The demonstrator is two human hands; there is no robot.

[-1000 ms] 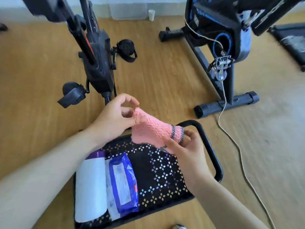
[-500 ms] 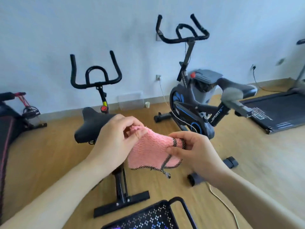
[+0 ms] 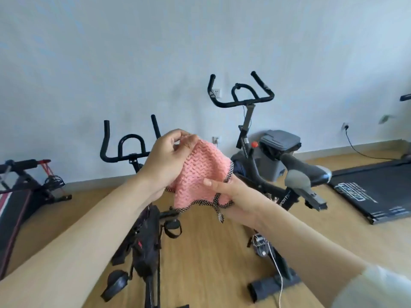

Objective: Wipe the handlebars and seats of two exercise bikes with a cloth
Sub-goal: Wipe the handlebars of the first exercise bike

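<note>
I hold a pink knitted cloth (image 3: 202,172) with a dark speckled trim up in front of me with both hands. My left hand (image 3: 165,161) pinches its upper left edge. My right hand (image 3: 231,196) grips its lower right corner. Behind the cloth stand two exercise bikes. The left bike's black handlebars (image 3: 126,150) rise left of my hands, and its seat is hidden behind my hands and the cloth. The right bike's black handlebars (image 3: 240,94) stand higher at centre right, with its grey and black seat (image 3: 304,172) to the right of the cloth.
A treadmill deck (image 3: 375,187) lies on the wooden floor at the right. A black and red bench machine (image 3: 20,190) stands at the left edge. A white cord (image 3: 278,270) hangs down by the right bike's base. The white wall carries sockets.
The view swung up from the black basket on the floor to the bikes and wall. Both hands lifted the pink cloth higher and kept hold of it.
</note>
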